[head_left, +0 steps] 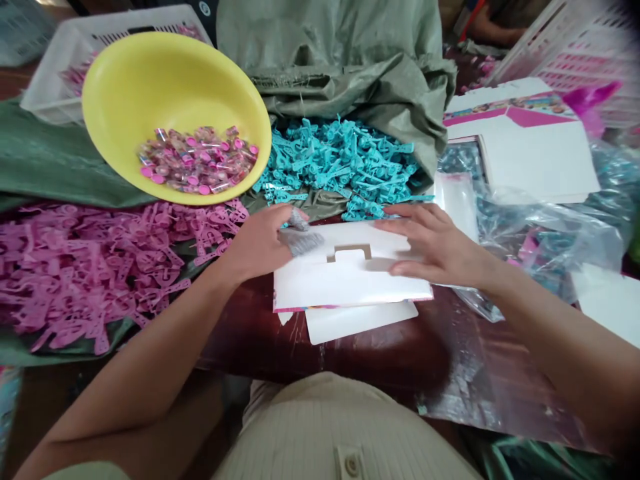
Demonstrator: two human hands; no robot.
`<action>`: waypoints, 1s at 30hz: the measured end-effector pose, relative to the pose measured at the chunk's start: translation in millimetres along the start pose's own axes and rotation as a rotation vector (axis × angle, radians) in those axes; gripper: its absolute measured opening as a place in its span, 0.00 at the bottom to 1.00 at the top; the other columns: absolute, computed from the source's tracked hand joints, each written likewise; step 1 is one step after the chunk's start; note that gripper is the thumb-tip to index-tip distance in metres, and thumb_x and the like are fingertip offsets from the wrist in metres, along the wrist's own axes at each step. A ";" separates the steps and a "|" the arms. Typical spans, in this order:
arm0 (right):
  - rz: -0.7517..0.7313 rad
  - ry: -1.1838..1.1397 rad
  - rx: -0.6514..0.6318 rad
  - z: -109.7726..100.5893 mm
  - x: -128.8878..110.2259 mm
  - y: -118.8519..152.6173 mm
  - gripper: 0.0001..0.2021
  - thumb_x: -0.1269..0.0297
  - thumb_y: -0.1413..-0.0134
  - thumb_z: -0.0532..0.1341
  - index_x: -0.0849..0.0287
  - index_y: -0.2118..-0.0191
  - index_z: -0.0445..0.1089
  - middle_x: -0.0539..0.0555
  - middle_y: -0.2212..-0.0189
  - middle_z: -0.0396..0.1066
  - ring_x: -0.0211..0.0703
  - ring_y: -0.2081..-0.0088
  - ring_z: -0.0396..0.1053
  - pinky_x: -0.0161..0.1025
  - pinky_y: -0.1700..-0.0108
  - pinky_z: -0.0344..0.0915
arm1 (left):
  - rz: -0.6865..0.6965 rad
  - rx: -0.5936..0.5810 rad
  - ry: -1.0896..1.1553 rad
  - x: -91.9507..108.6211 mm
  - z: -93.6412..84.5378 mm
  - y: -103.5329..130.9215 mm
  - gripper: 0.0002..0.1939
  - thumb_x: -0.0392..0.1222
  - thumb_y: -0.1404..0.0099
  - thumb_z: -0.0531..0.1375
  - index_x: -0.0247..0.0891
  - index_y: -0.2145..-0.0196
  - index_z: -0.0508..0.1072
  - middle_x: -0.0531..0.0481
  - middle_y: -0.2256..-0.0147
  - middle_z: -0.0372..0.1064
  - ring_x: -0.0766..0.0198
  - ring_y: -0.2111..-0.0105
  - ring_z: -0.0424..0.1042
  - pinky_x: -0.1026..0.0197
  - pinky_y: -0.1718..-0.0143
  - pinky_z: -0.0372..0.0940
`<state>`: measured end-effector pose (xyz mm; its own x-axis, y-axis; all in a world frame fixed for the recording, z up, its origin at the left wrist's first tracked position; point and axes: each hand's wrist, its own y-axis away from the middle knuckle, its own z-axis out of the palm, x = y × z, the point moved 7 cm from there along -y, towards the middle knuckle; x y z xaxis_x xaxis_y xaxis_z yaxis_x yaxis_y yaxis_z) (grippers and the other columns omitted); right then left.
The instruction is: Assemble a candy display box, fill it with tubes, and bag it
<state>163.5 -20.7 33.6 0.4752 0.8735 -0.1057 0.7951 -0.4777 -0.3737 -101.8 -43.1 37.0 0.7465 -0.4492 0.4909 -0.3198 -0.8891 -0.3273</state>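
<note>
White carton [350, 283] on the counter [360, 363], between our left hand [263, 243] and right hand [437, 243].
Grip: right spread open, left we cannot tell; we judge light, even pressure best against creasing.

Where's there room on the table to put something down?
On the bare dark-red table, between the white card and the shirt, reaching right toward the right forearm. It's crowded left with pink clips, beyond the white carton with teal clips, and right with clear plastic.
</note>
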 end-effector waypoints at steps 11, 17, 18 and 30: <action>0.156 0.134 -0.027 16.0 -2.9 2.3 0.15 0.48 0.35 0.60 0.56 0.56 0.70 0.60 0.46 0.73 0.59 0.49 0.70 0.54 0.49 0.65 | -0.048 -0.401 -0.339 11.3 21.2 -9.3 0.14 0.46 0.33 0.60 0.38 0.52 0.71 0.42 0.55 0.74 0.48 0.56 0.74 0.54 0.57 0.66; 0.200 0.117 0.026 1.6 -8.5 9.5 0.29 0.38 0.34 0.52 0.59 0.46 0.68 0.61 0.52 0.76 0.58 0.54 0.73 0.54 0.49 0.63 | -0.311 -0.161 0.297 -13.0 14.2 23.6 0.28 0.57 0.32 0.58 0.38 0.41 0.65 0.42 0.47 0.72 0.47 0.47 0.71 0.50 0.47 0.68; 0.186 0.186 0.030 5.1 -15.5 5.1 0.30 0.37 0.34 0.52 0.60 0.45 0.68 0.62 0.50 0.75 0.59 0.51 0.71 0.54 0.48 0.62 | -0.331 -0.149 0.316 -13.9 23.5 29.9 0.32 0.56 0.34 0.61 0.36 0.39 0.62 0.41 0.45 0.71 0.46 0.46 0.71 0.49 0.46 0.68; 0.337 0.238 0.072 38.1 -17.7 -21.6 0.25 0.42 0.37 0.59 0.56 0.45 0.70 0.60 0.53 0.76 0.63 0.51 0.67 0.53 0.52 0.60 | -0.222 -0.039 0.301 0.6 52.0 40.0 0.44 0.52 0.40 0.68 0.41 0.33 0.54 0.37 0.40 0.63 0.42 0.39 0.64 0.39 0.40 0.64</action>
<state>123.6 -22.3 8.4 0.7846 0.6197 -0.0206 0.5561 -0.7180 -0.4185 -83.8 -74.4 -17.8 0.5972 -0.2458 0.7635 -0.1962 -0.9677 -0.1580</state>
